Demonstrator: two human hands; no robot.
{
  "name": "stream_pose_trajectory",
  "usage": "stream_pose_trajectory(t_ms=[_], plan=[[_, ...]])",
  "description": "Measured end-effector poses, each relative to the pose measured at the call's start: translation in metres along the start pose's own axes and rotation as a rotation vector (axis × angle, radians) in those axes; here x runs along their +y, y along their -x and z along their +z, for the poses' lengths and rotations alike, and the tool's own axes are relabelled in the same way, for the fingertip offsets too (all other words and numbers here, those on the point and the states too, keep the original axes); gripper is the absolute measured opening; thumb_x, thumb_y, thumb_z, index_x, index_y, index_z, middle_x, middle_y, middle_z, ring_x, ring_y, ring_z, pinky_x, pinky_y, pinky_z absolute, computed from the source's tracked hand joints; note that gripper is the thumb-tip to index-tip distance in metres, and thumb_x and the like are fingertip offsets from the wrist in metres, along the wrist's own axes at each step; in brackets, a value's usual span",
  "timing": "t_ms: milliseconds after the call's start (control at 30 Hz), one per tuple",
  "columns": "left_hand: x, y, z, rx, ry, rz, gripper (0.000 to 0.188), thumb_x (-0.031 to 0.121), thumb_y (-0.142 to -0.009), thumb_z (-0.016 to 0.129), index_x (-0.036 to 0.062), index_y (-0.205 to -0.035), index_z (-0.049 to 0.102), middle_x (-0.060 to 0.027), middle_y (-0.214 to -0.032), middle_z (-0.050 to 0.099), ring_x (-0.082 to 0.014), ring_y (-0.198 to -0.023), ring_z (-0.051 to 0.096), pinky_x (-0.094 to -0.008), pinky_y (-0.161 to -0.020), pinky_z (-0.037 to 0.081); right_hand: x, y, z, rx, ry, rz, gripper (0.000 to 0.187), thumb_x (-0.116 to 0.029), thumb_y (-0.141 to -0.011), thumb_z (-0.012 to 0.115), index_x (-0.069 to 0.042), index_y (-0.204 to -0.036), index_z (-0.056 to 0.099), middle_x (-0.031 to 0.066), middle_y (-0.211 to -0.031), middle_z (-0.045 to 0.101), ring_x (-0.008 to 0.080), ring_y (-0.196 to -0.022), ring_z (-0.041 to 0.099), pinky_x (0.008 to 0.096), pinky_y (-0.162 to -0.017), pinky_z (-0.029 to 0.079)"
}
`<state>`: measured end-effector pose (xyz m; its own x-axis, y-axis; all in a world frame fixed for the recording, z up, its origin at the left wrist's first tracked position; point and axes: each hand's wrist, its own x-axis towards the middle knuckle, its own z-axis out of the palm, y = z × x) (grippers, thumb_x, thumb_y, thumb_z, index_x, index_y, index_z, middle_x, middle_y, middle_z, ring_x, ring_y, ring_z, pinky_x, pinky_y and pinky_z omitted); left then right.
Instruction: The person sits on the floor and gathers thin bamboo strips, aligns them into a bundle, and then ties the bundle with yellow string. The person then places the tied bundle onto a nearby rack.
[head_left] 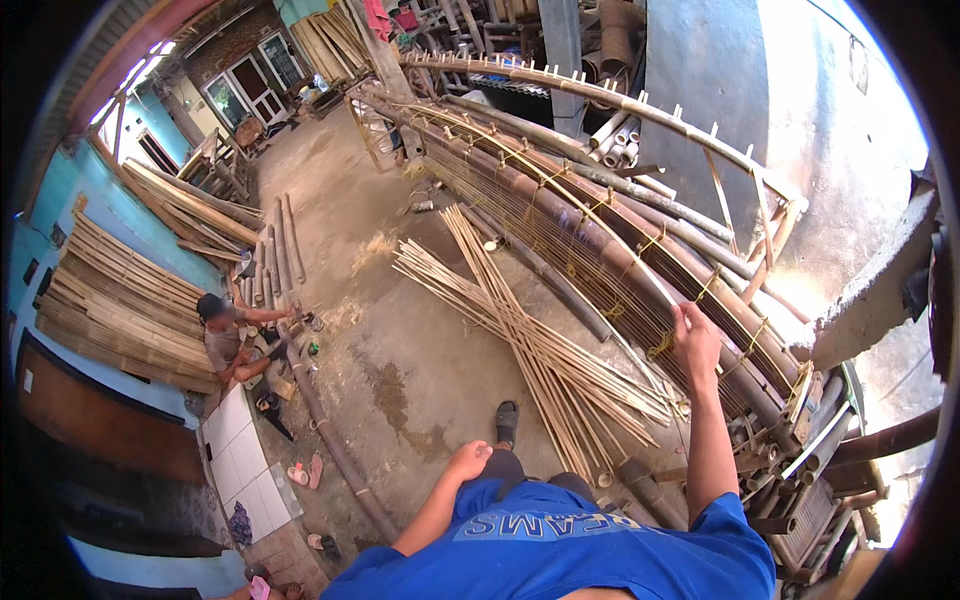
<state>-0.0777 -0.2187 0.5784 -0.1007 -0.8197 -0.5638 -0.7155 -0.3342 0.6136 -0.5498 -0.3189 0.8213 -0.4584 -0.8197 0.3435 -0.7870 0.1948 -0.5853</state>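
Note:
My right hand is raised to the right, its fingers closed on a long pale bamboo strip. That strip slants away over a long rack of brown bamboo poles, and a short end of it shows below my hand. Yellow ties and many thin strands run along the rack. Down by my knee, my left hand is curled closed, with nothing seen in it. A crossed pile of thin split bamboo sticks lies on the floor between my feet and the rack.
To the left a person sits low, handling a long bamboo pole on the floor. Flat bamboo slats lean against the blue wall. A curved pole with pegs spans behind the rack. Cut bamboo is stacked at my right.

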Motion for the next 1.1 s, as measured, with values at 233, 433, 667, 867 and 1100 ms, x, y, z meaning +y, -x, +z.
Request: stream_pose_trajectory(t_ms=[233,433,667,867,1100], plan=[[0.057,-0.118,-0.062,-0.122,-0.168,0.138,0.049,0.039,-0.095,0.059,0.0052,-0.129,0.06,-0.0218,-0.117,0.067,-0.0319,-0.11,0.066,-0.0395,-0.095,0.05,0.055,-0.063,-0.004,0.049,0.385,0.099,0.028,-0.037,-0.097,0.053,-0.012,-0.095,0.067,0.0164,-0.081,0.069,0.0388,-0.079,0.066,0.0502,-0.07,0.05],[0.037,-0.248,-0.114,-0.25,0.09,0.011,0.035,0.032,-0.098,0.058,0.0061,-0.121,0.063,-0.0119,-0.1,0.07,-0.023,-0.086,0.069,-0.0357,-0.07,0.055,0.132,-0.095,0.012,0.127,0.669,0.349,0.023,-0.035,-0.089,0.063,-0.014,-0.093,0.071,0.0095,-0.093,0.071,0.0276,-0.1,0.065,0.0503,-0.092,0.042],[0.046,-0.328,-0.185,-0.354,-0.154,-0.254,0.031,0.032,-0.101,0.051,0.0078,-0.12,0.056,-0.008,-0.094,0.067,-0.0209,-0.079,0.067,-0.0371,-0.063,0.054,0.227,-0.049,-0.016,0.3,0.749,0.577,0.027,-0.038,-0.087,0.065,-0.013,-0.097,0.069,0.0145,-0.104,0.067,0.0354,-0.105,0.059,0.0475,-0.093,0.044],[0.056,-0.376,-0.208,-0.248,0.023,-0.32,0.031,0.031,-0.101,0.05,0.0081,-0.122,0.054,-0.0085,-0.096,0.067,-0.0202,-0.079,0.066,-0.0345,-0.062,0.055,0.285,-0.038,-0.04,0.198,0.762,0.74,0.03,-0.043,-0.084,0.068,-0.016,-0.094,0.074,0.0138,-0.103,0.068,0.0328,-0.105,0.062,0.0469,-0.086,0.053],[0.079,-0.388,-0.16,-0.392,-0.032,-0.22,0.035,0.035,-0.1,0.056,0.0092,-0.123,0.06,-0.0058,-0.096,0.07,-0.0149,-0.079,0.066,-0.0282,-0.063,0.053,0.235,-0.036,-0.026,0.456,0.787,0.593,0.026,-0.024,-0.093,0.057,-0.011,-0.113,0.068,0.0152,-0.119,0.065,0.0337,-0.111,0.06,0.0448,-0.095,0.049]])
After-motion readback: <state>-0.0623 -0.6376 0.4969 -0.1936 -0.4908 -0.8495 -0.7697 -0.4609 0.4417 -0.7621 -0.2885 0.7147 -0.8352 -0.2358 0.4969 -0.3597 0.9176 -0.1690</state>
